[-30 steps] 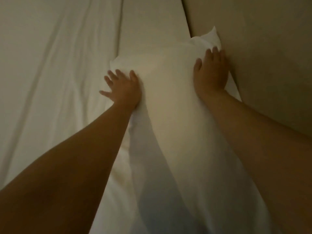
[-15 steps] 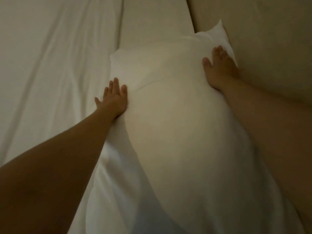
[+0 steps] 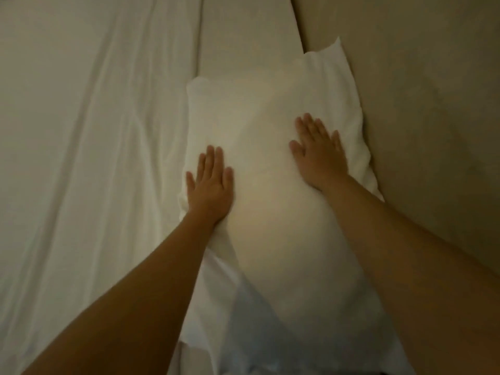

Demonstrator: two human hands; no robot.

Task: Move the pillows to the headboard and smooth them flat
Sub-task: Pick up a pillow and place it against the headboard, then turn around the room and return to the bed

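A white pillow [image 3: 270, 131] lies lengthwise on the bed, its right edge against the beige headboard [image 3: 419, 104]. My left hand [image 3: 209, 185] rests flat, palm down, on the pillow's left edge with fingers together and pointing away from me. My right hand [image 3: 318, 154] lies flat on the pillow's right side, fingers slightly spread, a little short of the headboard. Neither hand grips the fabric. The near end of the pillow runs under my forearms and out of the frame.
A wrinkled white sheet [image 3: 81, 158] covers the bed to the left of the pillow. A bare strip of mattress [image 3: 243, 31] runs along the headboard beyond the pillow's far end.
Both hands have slid back toward me along the pillow and now lie flat on its top. The right hand has come away from the far corner at the headboard.
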